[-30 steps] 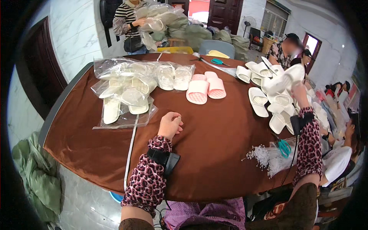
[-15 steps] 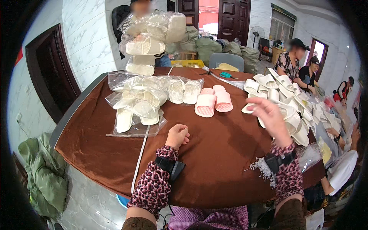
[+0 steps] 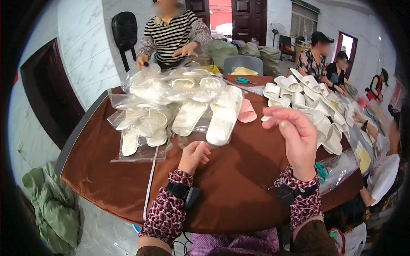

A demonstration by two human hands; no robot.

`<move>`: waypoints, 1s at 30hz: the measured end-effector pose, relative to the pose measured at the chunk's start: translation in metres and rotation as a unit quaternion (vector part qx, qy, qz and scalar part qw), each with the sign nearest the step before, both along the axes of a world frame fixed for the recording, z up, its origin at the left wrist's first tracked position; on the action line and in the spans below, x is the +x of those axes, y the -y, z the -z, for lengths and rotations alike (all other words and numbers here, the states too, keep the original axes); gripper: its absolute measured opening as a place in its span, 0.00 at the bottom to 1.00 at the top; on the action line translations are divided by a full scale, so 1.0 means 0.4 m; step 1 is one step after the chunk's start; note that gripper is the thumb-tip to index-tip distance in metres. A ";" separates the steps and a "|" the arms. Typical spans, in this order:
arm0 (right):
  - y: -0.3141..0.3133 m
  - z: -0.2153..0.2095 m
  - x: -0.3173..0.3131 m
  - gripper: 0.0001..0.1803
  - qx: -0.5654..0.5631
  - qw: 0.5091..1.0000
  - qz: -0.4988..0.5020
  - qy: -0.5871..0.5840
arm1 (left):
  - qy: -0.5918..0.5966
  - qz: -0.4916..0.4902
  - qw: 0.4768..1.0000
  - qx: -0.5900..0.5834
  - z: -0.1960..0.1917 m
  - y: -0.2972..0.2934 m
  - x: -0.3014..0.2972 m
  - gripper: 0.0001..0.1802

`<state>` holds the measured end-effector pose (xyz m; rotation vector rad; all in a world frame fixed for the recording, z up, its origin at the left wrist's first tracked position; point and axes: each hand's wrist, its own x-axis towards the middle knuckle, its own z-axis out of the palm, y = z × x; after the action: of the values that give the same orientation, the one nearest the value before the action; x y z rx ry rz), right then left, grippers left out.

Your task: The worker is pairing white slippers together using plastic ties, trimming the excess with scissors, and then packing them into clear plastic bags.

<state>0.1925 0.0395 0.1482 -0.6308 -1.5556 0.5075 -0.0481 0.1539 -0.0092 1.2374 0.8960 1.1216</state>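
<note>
My left hand (image 3: 194,155) rests on the brown tablecloth (image 3: 239,179) with its fingers curled in, just short of the edge of a clear plastic bag (image 3: 141,149). My right hand (image 3: 294,136) is raised over the table with fingers apart and nothing in it. In front of both hands lies a heap of white slippers in clear bags (image 3: 179,98). A pair of white slippers (image 3: 222,119) lies at its near side. A pink slipper (image 3: 247,113) shows behind that pair. Loose white slippers (image 3: 316,111) spread along the table's right side.
A person in a striped top (image 3: 173,34) stands across the table, hands over the heap. Other people sit at the far right. Teal scissors (image 3: 242,80) lie at the back, another teal pair (image 3: 321,170) beside a clear bag (image 3: 344,164). Green cloth (image 3: 51,200) lies on the floor, left.
The person opposite has laid more bagged slippers onto the heap, partly covering the pink pair. My right hand came back from the loose slippers and rose. My left hand stayed put.
</note>
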 end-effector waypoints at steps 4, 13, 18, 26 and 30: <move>-0.030 -0.024 0.018 0.12 0.058 0.997 0.025 -0.045 | 0.005 -0.034 0.999 0.027 0.010 -0.020 0.003 0.15; -0.365 0.144 0.050 0.18 -0.112 0.974 0.173 0.098 | -0.042 -0.154 0.984 0.080 0.031 -0.034 -0.025 0.15; -0.508 0.317 0.103 0.28 -0.138 0.944 0.264 0.143 | -0.101 -0.130 0.984 0.072 0.049 -0.052 -0.005 0.19; -0.541 0.324 0.117 0.18 -0.200 0.943 0.222 0.149 | -0.088 -0.135 0.982 0.094 0.047 -0.049 -0.009 0.22; -0.511 0.333 0.098 0.12 -0.186 0.926 0.278 0.176 | -0.076 -0.097 0.990 0.073 0.039 -0.054 -0.014 0.23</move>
<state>0.2318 0.2441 0.0151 -1.4715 -1.5250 0.2591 -0.0538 0.1753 -0.0249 1.3935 1.0825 1.2787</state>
